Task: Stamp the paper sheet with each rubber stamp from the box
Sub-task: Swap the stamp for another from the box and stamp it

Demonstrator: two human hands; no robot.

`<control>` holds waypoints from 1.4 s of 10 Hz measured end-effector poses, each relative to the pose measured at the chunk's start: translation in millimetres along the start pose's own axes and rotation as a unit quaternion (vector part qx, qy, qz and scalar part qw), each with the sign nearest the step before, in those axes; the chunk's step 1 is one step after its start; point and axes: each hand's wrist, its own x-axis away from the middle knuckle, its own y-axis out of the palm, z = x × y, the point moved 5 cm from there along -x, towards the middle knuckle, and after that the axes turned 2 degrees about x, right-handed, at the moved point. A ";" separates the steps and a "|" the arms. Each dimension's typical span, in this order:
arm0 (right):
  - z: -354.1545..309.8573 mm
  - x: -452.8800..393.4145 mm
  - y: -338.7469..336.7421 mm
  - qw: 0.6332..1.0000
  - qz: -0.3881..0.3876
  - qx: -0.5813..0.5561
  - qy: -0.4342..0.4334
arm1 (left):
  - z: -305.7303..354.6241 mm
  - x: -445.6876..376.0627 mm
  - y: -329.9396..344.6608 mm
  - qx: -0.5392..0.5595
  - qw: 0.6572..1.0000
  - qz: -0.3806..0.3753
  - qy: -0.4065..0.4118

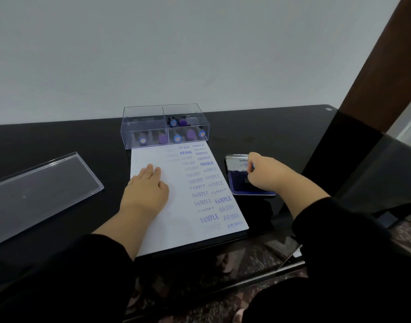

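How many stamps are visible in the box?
6. Front left compartment: two. Front right: three. Back right: one, with a purple shape beside it that may be a seventh. Reflections may hide others.

Dim, soft light; wide-angle bending at edges, slightly blurred throughout.

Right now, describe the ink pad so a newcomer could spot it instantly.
Start at the white paper sheet on the black table. Just off its right edge, under the right hand, lies the ink pad: the only hinged tin, its silver lid up, its pad dark blue.
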 end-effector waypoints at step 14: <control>-0.8 1.7 1.3 0.999 0.013 -0.032 -0.004 | -5.3 -4.8 3.8 0.007 1.000 0.002 -0.008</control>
